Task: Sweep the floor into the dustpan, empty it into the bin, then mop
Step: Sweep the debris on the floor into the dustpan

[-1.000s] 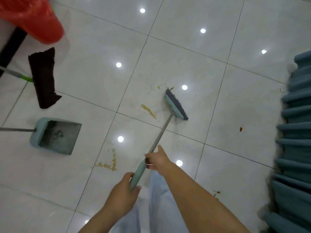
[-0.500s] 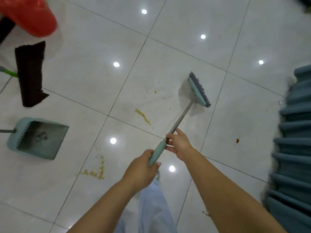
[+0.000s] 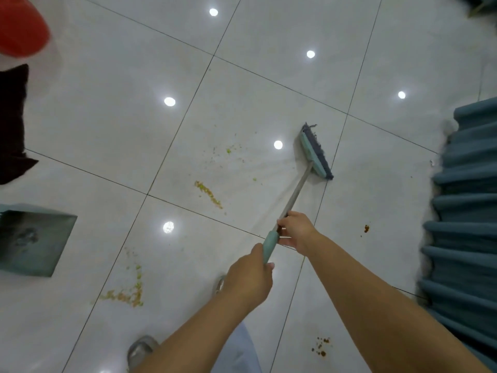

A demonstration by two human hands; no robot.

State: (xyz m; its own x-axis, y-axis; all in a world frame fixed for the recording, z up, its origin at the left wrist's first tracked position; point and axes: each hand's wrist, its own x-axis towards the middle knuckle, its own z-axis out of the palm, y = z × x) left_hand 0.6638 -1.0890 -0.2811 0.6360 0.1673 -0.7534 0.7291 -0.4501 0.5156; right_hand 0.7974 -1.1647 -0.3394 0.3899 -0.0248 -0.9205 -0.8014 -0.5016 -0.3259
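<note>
Both hands are gripping the teal-handled broom (image 3: 295,189): left hand (image 3: 248,278) wrapping the grip end, right hand (image 3: 295,230) clasping the metal shaft for leverage. Its bristle head is resting beyond the yellow-green crumbs (image 3: 208,191), probably to drag them toward the teal plastic dustpan (image 3: 35,242).

Both forearms bare to the lower frame edge; no sleeves, watch or rings visible. Left hand (image 3: 248,278) and right hand (image 3: 297,231) uncovered, no gloves. Pale blue-white trousers (image 3: 239,351) at bottom centre. Grey shoe (image 3: 141,349) at lower left of centre.
</note>
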